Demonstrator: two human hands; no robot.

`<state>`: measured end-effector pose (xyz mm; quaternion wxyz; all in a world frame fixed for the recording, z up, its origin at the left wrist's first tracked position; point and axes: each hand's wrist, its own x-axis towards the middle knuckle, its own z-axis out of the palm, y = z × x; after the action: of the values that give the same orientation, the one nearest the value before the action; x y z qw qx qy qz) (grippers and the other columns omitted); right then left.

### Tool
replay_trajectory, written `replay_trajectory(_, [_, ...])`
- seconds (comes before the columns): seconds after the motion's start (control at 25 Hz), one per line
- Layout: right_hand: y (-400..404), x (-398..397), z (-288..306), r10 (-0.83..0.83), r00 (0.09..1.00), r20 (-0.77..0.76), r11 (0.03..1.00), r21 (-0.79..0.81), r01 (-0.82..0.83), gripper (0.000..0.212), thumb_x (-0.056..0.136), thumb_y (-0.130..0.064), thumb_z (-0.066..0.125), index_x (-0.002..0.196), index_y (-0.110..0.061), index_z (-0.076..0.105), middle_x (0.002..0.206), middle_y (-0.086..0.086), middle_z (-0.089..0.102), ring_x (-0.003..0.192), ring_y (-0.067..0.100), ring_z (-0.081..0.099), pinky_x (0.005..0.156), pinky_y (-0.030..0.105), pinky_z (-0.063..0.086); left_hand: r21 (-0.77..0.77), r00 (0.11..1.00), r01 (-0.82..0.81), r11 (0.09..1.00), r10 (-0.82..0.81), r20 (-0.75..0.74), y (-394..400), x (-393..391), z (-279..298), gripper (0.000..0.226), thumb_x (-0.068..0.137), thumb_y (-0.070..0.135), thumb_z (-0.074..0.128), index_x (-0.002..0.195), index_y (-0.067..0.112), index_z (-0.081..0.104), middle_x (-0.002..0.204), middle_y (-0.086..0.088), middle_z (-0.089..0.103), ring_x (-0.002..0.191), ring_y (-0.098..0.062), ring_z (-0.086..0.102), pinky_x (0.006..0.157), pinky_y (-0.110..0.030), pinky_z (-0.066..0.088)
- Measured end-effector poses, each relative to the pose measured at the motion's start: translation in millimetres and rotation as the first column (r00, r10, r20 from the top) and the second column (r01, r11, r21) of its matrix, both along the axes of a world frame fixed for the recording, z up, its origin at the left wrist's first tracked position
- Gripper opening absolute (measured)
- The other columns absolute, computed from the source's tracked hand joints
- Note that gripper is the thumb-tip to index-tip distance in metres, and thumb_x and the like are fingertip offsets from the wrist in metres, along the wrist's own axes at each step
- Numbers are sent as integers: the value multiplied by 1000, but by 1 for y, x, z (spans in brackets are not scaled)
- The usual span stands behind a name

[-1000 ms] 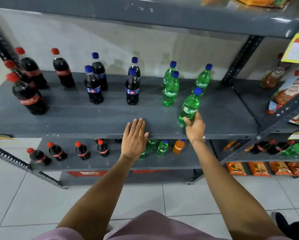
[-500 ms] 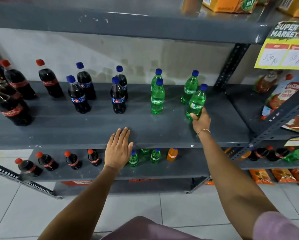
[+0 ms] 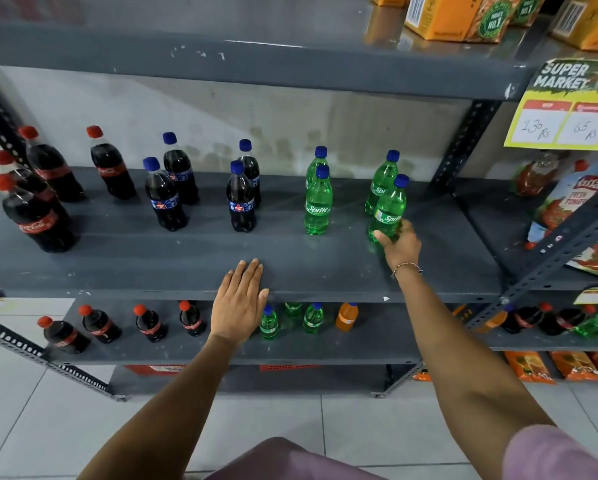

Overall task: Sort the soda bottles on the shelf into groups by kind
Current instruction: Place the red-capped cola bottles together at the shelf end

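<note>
On the grey middle shelf [image 3: 290,268] stand three groups of bottles. Several red-capped cola bottles [image 3: 38,216] are at the left. Several dark blue-capped bottles [image 3: 166,199] stand in the middle. Several green Sprite bottles [image 3: 318,202] are at the right. My right hand [image 3: 399,245] grips the base of the front right Sprite bottle [image 3: 389,209], which stands slightly tilted just in front of another Sprite bottle. My left hand [image 3: 240,299] lies flat and open-fingered on the shelf's front edge.
The lower shelf [image 3: 377,341] carries small cola, green and orange bottles. Sauce pouches [image 3: 567,202] fill the adjoining rack at the right. A yellow price sign [image 3: 564,109] hangs from the upper shelf, with orange cartons [image 3: 457,15] above. Tiled floor lies below.
My right hand has carried the Sprite bottle from the shelf's front edge back and to the right, up against the rear Sprite bottle. My left hand stayed on the edge.
</note>
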<state>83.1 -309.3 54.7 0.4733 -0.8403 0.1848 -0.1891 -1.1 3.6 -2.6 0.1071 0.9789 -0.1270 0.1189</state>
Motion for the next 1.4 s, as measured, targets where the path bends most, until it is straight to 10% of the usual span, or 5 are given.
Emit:
replay_trajectory(0.24, [56,-39,-14,-157,983,96,988,13,156,31,75,-12,73,97,2,56,93,24,63,89,37,61,75,27,41,-17,1000,23,1000,-24,-11,3,-2,2,62,100,39,12,135,1,45,140,-16,48,133,-31,40,110,-45,30])
replay_trajectory(0.56, [257,-50,-14,424,902,86,905,-7,-425,9,81,-11,66,80,-5,59,74,6,65,65,12,55,59,9,39,-13,988,-150,989,149,-25,124,-8,-1,60,100,38,14,136,-1,43,142,-17,45,135,-31,37,114,-43,23])
replay_trajectory(1.0, [503,16,6,754,647,-115,656,72,-752,39,82,-20,66,113,0,52,114,20,61,100,25,58,93,38,46,-60,941,-340,939,338,-30,339,6,6,76,95,55,14,138,-4,37,145,-21,39,138,-33,31,115,-45,19])
replay_trajectory(1.4, [564,30,-3,693,721,-14,720,66,-691,51,69,-20,77,111,-3,53,114,17,60,107,30,55,94,38,45,-89,962,-269,959,271,12,355,15,-4,77,94,58,19,135,-3,42,142,-20,44,134,-34,36,111,-43,25])
